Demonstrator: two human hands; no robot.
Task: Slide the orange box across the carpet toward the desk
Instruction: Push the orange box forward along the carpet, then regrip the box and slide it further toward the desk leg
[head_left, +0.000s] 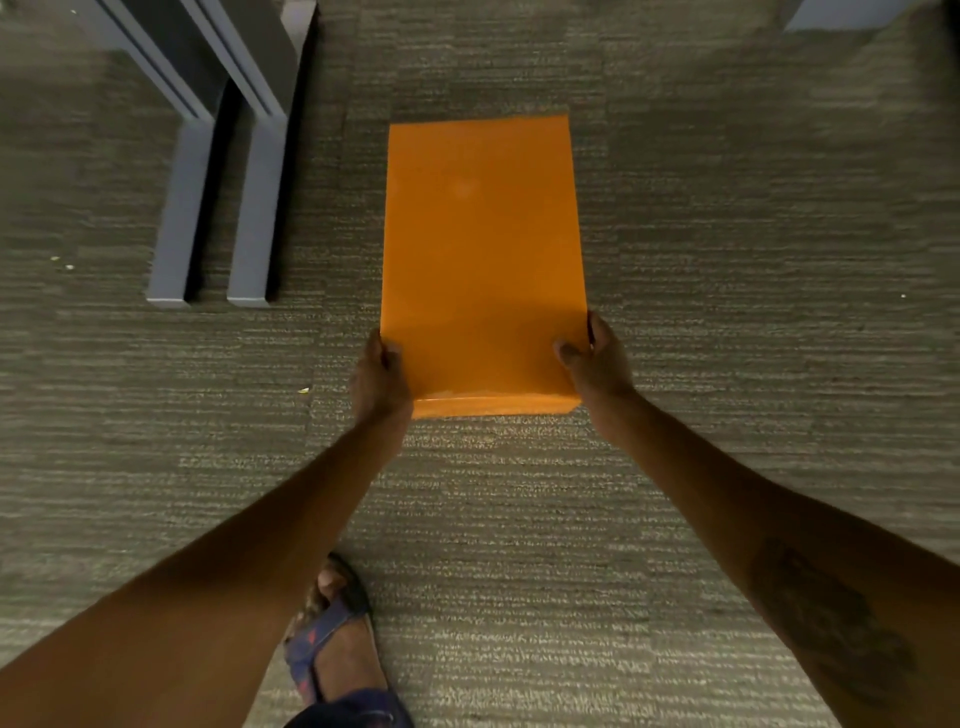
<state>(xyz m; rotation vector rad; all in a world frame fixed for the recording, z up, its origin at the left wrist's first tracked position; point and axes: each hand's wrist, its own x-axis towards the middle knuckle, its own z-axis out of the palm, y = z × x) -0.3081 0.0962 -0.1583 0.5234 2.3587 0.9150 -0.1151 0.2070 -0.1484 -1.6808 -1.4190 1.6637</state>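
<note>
Orange and smooth, with a slight sheen on its top face, the box (483, 260) is a long flat rectangle lying on the carpet (727, 234), its short near end turned toward the person. The left hand (382, 379) clasps the near left corner, thumb on top and fingers (375, 347) curled round the side edge; the right hand (597, 364) clasps the near right corner the same way, thumb lying on the top face. Both hands are closed on the box. The carpet is grey-green with a fine ribbed, streaky weave, and it lies bare ahead of the box and to its right. To the left, well apart from the box, two grey square-section desk legs (218, 208) stand side by side, their upper parts cut off by the frame. A pale corner (852, 13) at top right is too cropped to identify. A foot in a blue strapped sandal (332, 629) stands near the bottom edge, partly hidden under the left forearm.
</note>
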